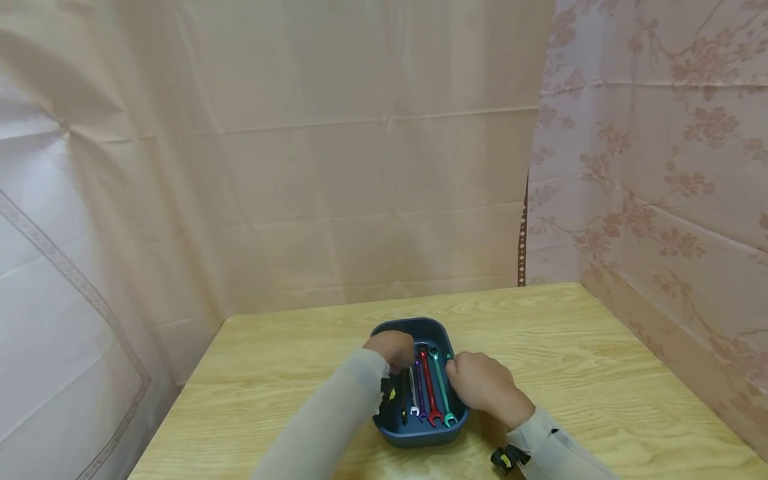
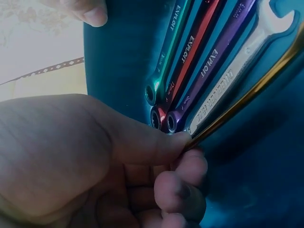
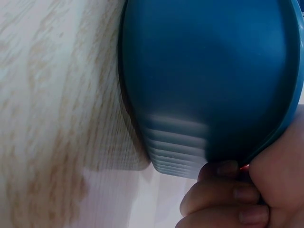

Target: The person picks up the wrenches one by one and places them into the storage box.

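A blue tray (image 1: pixel 420 437) sits on the wooden table and holds several coloured wrenches side by side. My left hand (image 1: pixel 401 363) reaches into its far end. In the left wrist view the left hand (image 2: pixel 187 152) pinches the ring end of a gold wrench (image 2: pixel 251 90) between thumb and fingers. Beside it lie a silver wrench (image 2: pixel 232 76), a purple wrench (image 2: pixel 209 66), a red wrench (image 1: pixel 429 390) and a green wrench (image 1: pixel 442 393). My right hand (image 1: pixel 456 367) grips the tray's right rim. In the right wrist view its fingers (image 3: pixel 223 199) curl under the tray's wall (image 3: pixel 204 76).
The table (image 1: pixel 600 373) spreads wide on both sides of the tray. Pale curtains hang close behind it and a flowered one (image 1: pixel 660 200) runs along its right edge. The table's left edge (image 1: pixel 180 400) drops off to a white cloth.
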`<state>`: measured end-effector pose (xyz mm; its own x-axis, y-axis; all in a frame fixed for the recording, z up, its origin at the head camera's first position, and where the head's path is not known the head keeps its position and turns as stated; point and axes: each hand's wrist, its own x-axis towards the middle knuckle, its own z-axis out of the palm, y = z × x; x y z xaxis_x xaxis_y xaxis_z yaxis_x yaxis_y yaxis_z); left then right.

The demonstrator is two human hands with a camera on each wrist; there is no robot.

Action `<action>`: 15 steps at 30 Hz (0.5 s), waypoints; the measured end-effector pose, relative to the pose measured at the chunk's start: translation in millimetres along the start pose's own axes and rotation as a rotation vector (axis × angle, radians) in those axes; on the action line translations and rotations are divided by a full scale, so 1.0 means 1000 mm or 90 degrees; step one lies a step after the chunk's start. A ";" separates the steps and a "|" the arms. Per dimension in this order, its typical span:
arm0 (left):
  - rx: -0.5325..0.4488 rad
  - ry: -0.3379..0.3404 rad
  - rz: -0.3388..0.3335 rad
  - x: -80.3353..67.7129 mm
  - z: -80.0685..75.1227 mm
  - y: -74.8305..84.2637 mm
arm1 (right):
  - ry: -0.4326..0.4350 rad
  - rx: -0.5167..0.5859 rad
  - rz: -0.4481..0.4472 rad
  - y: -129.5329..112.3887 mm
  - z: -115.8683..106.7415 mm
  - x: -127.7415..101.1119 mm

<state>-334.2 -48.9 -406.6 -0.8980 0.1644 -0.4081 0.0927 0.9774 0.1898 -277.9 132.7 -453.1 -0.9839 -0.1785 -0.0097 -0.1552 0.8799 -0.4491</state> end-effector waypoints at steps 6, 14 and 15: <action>-0.002 -0.003 -0.003 -0.003 0.000 0.001 | 0.000 0.000 0.001 0.000 0.001 0.001; 0.004 0.007 -0.015 -0.002 0.002 0.002 | -0.001 0.001 -0.004 -0.001 -0.001 0.000; 0.008 0.009 -0.016 -0.002 0.002 0.003 | -0.001 0.001 -0.004 -0.001 -0.001 0.000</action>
<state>-331.3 -46.4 -407.3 -0.9062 0.1382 -0.3997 0.0755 0.9828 0.1688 -277.7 132.4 -452.0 -0.9827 -0.1850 -0.0079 -0.1617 0.8782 -0.4501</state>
